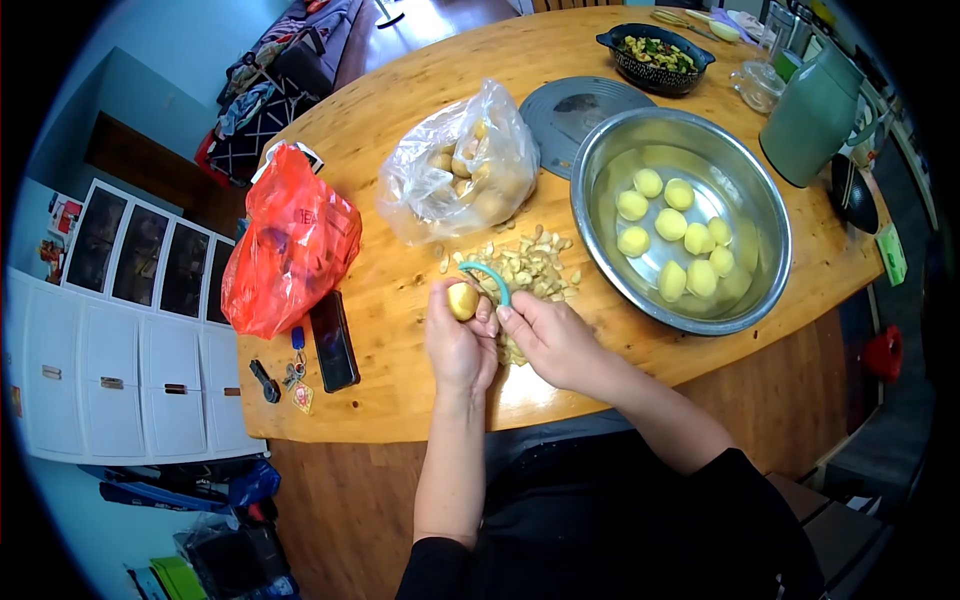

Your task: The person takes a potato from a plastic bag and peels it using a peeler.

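In my left hand [463, 345] a small potato [462, 300] is held upright between thumb and fingers. My right hand [550, 337] grips a teal peeler [487, 272] whose curved head arches over beside the potato; whether its blade touches the skin I cannot tell. Beneath and beyond both hands a heap of potato peelings [535, 265] is spread on the wooden table. To the right stands a big steel basin [745, 300] with several peeled, pale yellow potatoes [670, 223] in water. Behind the peelings, a clear plastic bag [410, 195] contains several unpeeled potatoes.
On the left are a red plastic bag [290, 240], a black phone [333, 342] and keys [297, 372]. A grey round mat [540, 110] lies behind the basin. Farther back stand a dark dish of food [656, 62] and a green jug [812, 115].
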Demonstrator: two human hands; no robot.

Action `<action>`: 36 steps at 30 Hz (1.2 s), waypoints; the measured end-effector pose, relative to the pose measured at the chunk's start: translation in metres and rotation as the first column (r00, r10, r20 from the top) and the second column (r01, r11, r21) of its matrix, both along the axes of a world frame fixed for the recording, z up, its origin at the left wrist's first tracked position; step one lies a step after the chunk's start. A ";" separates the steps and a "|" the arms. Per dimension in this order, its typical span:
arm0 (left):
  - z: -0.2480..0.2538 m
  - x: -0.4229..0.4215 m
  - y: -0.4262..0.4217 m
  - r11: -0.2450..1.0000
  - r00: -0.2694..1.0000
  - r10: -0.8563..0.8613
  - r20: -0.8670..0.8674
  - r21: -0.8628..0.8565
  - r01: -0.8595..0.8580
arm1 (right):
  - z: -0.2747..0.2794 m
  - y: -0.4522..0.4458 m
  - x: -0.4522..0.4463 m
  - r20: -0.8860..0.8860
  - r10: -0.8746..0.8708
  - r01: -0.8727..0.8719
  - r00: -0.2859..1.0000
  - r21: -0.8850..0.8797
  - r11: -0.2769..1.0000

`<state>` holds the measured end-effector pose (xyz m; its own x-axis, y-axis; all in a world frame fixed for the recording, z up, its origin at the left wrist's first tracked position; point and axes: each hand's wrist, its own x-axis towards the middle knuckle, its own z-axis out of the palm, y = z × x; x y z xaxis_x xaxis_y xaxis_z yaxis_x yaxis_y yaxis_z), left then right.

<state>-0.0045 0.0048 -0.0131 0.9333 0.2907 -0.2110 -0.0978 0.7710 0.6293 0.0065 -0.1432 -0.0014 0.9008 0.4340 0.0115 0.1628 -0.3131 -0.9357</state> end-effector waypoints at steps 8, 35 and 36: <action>-0.002 -0.001 0.002 0.960 0.997 0.073 -0.035 0.272 -0.061 | 0.002 0.001 -0.008 0.268 0.001 0.030 0.963 -0.114 0.993; 0.010 0.002 -0.010 0.939 0.983 0.161 -0.084 0.319 -0.126 | 0.004 0.008 -0.011 0.389 0.021 0.050 0.921 -0.173 0.984; 0.009 0.003 -0.010 0.932 0.977 0.194 -0.093 0.329 -0.154 | 0.005 0.009 -0.013 0.408 0.038 0.039 0.912 -0.178 0.983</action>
<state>-0.0018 -0.0053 -0.0036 0.8350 0.5166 -0.1896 -0.1191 0.5059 0.8543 -0.0068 -0.1343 0.0035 0.8337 0.4632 0.3006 0.5183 -0.4685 -0.7155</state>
